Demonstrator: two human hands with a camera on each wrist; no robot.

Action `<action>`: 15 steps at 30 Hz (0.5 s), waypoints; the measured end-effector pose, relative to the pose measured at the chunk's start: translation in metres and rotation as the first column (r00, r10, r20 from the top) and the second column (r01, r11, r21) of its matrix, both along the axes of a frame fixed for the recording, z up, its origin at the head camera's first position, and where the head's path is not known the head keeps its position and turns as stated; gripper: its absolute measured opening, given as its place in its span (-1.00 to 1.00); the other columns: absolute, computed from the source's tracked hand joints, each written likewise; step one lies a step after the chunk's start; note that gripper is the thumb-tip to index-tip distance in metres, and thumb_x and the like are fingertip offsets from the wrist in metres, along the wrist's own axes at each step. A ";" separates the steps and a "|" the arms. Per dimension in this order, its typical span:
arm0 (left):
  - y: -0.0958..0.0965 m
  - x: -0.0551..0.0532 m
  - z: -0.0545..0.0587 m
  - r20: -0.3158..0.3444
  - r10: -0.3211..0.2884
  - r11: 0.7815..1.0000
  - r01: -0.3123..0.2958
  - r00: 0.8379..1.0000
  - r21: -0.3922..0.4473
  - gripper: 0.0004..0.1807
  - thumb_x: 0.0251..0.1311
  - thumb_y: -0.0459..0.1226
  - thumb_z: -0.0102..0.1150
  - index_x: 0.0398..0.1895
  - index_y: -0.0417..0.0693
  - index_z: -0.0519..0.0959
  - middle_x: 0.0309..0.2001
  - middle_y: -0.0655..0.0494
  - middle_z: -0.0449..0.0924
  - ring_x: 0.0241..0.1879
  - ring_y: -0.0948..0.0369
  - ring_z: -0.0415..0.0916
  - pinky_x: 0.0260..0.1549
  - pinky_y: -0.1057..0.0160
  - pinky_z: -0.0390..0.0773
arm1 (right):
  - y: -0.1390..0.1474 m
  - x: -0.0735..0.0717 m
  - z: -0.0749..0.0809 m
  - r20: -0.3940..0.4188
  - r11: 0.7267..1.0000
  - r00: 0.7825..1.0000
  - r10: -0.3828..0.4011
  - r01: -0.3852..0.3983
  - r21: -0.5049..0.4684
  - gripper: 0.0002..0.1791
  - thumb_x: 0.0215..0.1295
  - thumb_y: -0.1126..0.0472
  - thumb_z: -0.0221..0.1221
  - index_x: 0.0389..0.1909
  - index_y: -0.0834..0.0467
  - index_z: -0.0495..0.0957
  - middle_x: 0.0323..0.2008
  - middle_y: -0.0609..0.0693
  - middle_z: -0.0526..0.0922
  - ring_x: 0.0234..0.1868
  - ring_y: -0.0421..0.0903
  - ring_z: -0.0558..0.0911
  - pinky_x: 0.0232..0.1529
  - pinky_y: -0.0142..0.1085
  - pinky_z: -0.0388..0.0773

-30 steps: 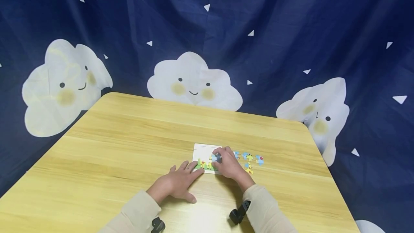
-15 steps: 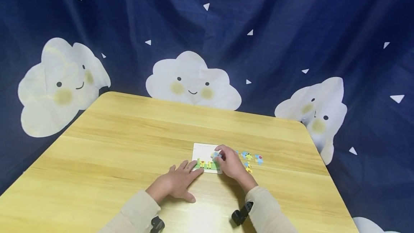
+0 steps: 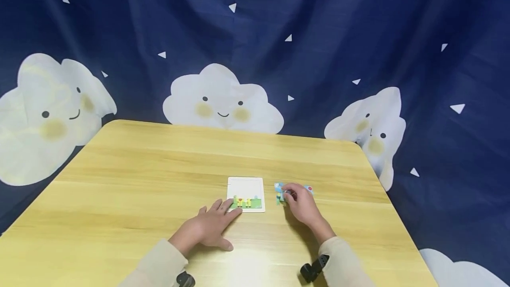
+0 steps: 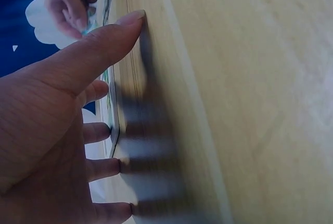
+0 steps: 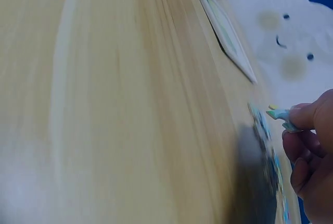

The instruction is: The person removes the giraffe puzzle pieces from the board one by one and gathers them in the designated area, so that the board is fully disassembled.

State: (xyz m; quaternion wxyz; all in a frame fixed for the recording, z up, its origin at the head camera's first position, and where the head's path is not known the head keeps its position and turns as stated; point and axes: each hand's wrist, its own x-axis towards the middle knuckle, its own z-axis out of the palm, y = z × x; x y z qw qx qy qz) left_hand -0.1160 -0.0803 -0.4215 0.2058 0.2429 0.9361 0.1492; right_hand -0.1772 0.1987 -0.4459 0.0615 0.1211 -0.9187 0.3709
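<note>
Apparently the picking step: the right grip (image 3: 304,205) pinches a puzzle piece (image 5: 281,115) just above loose pieces (image 3: 309,188), right of the board (image 3: 245,187) — next calls for a careful carry left, where the left grip (image 3: 208,228) lies spread.

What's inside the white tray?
Inside the white tray, green and yellow puzzle pieces line the near side; beyond is bare white. The left hand hides part of the near left corner.

Navy cloth backdrop (image 3: 255,56) up top, scattered with white triangles (image 3: 233,8) and yellow-cheeked white clouds (image 3: 223,96)! Below, a yellow wood-grain tabletop (image 3: 159,158); low centre, a square white puzzle board (image 3: 245,187) banded green and yellow; right of centre, light-blue jigsaw pieces (image 3: 278,187), one red-dotted!
</note>
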 end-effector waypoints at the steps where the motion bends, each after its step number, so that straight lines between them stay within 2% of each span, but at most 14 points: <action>1: 0.000 0.000 0.000 0.001 -0.001 1.000 0.001 1.000 0.006 0.01 -0.12 0.14 0.35 0.43 0.10 0.13 0.48 -0.13 -0.08 0.41 -0.24 -0.08 0.16 -0.43 0.05 | 0.005 0.001 0.000 0.006 1.000 1.000 -0.017 0.017 0.000 -0.85 0.23 0.38 0.15 -0.22 0.19 0.63 -0.38 -0.02 0.60 -0.42 -0.20 0.47 -0.38 -0.37 0.45; 7: -0.001 0.001 -0.001 -0.016 -0.003 1.000 0.003 1.000 0.005 0.02 -0.11 0.16 0.33 0.44 0.09 0.13 0.47 -0.16 -0.07 0.40 -0.26 -0.08 0.15 -0.44 0.05 | 0.033 0.008 0.002 0.064 0.994 0.992 -0.108 0.108 0.007 -0.87 0.29 0.33 0.12 -0.21 0.19 0.62 -0.40 -0.02 0.59 -0.42 -0.17 0.45 -0.36 -0.35 0.43; 15: 0.000 0.000 -0.001 -0.012 -0.003 1.000 0.003 1.000 0.009 0.01 -0.09 0.16 0.32 0.44 0.10 0.12 0.48 -0.15 -0.08 0.40 -0.25 -0.08 0.16 -0.44 0.04 | 0.054 0.012 -0.001 0.089 0.982 0.979 -0.185 0.181 0.049 -0.83 0.27 0.33 0.12 -0.17 0.24 0.61 -0.37 0.00 0.62 -0.36 -0.17 0.49 -0.33 -0.35 0.46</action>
